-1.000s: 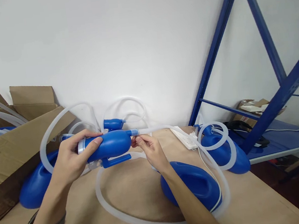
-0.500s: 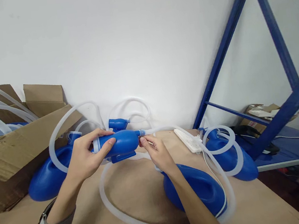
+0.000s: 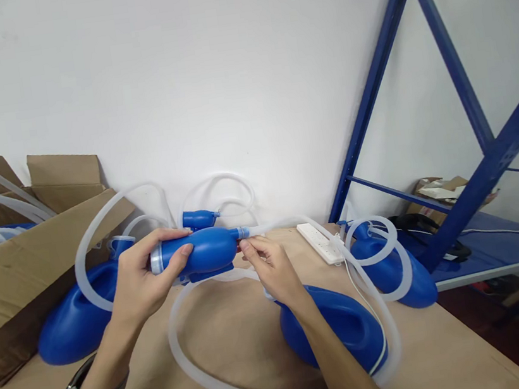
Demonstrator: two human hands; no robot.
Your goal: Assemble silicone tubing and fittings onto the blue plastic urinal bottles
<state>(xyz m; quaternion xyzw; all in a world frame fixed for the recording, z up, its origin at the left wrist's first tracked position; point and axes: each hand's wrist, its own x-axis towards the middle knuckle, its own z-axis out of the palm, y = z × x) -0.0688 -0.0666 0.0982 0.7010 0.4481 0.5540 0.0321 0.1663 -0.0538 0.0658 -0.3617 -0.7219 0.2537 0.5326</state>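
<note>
My left hand [image 3: 147,270] is wrapped round a blue bottle-shaped piece [image 3: 207,250] with a clear rim at its left end, held sideways above the table. At its right end, a pale blue connector [image 3: 242,232] joins a translucent hose [image 3: 277,223]. The fingers of my right hand [image 3: 268,260] are pinched just below that connector; whether they grip it or something small is hidden. Below my right wrist lies a blue container [image 3: 338,324] on the brown table [image 3: 238,325], and the hose loops around the table in front of me.
An open cardboard box [image 3: 46,248] with hoses stands at the left, beside another blue container [image 3: 79,314]. A smaller blue piece [image 3: 199,219] lies by the wall. Rightward are a white power strip [image 3: 319,244], a blue container with coiled hose [image 3: 394,269] and a blue metal rack [image 3: 372,84].
The view has shifted slightly, so most things appear a little further left. Both hands keep nearly the same hold, and the blue piece has turned slightly, its clear rim now showing more.
</note>
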